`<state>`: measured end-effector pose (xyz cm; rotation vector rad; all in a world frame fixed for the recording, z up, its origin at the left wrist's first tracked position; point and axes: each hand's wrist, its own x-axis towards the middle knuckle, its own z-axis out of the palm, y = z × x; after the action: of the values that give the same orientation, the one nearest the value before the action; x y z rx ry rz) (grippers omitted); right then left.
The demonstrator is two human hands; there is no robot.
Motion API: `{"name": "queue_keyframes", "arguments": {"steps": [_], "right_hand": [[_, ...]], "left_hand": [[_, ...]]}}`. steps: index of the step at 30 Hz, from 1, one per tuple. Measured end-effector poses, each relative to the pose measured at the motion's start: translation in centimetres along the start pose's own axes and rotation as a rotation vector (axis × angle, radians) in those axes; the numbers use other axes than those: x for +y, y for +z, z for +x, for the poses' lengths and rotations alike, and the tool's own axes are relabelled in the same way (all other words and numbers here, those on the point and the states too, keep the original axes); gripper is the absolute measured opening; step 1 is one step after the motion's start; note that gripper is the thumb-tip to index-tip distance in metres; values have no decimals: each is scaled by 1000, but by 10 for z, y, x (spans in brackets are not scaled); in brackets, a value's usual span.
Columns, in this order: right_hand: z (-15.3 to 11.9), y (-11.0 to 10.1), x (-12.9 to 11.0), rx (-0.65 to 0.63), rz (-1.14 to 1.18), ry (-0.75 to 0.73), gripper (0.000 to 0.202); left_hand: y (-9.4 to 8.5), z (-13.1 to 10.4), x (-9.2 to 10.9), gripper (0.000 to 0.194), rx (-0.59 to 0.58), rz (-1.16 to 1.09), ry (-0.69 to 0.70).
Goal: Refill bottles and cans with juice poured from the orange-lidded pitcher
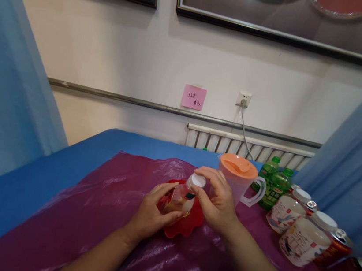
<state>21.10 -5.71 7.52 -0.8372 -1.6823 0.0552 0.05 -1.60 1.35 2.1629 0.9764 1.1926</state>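
Bottle point(180, 203) is tilted over the red scalloped dish point(175, 231), top end toward one o'clock; contact with the dish cannot be determined. Left hand point(151, 211), at the bottle's eight o'clock, grips its body between thumb and fingers. Right hand point(219, 204), at three o'clock, pinches the white cap point(198, 180) between thumb and forefinger. Lidded pitcher point(232, 188) stands at two o'clock; labelled jars point(305, 243) stand at three o'clock.

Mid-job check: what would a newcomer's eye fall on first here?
Probably the bottle, low centre: the left hand holds its body, the right hand is on its white cap, and a red dish shows behind it. Then likely the orange-lidded jug just to the right, and the pink note on the wall above.
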Motion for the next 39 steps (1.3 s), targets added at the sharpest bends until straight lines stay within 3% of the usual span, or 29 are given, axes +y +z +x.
{"name": "queue_keyframes", "arguments": {"steps": [3,7,10,14,23,30,35,39], "right_hand": [[-1,0,0,-12,110,-16,32],[-5,6,11,155,320,209,28],[-7,9,17,110,357,288,26],[-5,6,13,-2,309,218,30],[0,-3,7,-93,227,73,34],[1,-4,5,-95,223,97,32],[-3,5,8,-15,215,131,31],[-10,12,11,28,251,240,50]], "left_hand": [[-1,1,1,62,5,1,-9],[-1,1,1,63,20,3,-30],[-1,0,1,65,12,-4,-34],[0,-1,1,64,-3,-17,-29],[-2,-1,4,63,-9,-20,-18],[-2,-2,4,62,-24,-35,-10],[-1,-3,4,63,-18,-36,-6],[-1,-3,6,64,-18,-32,2]]}}
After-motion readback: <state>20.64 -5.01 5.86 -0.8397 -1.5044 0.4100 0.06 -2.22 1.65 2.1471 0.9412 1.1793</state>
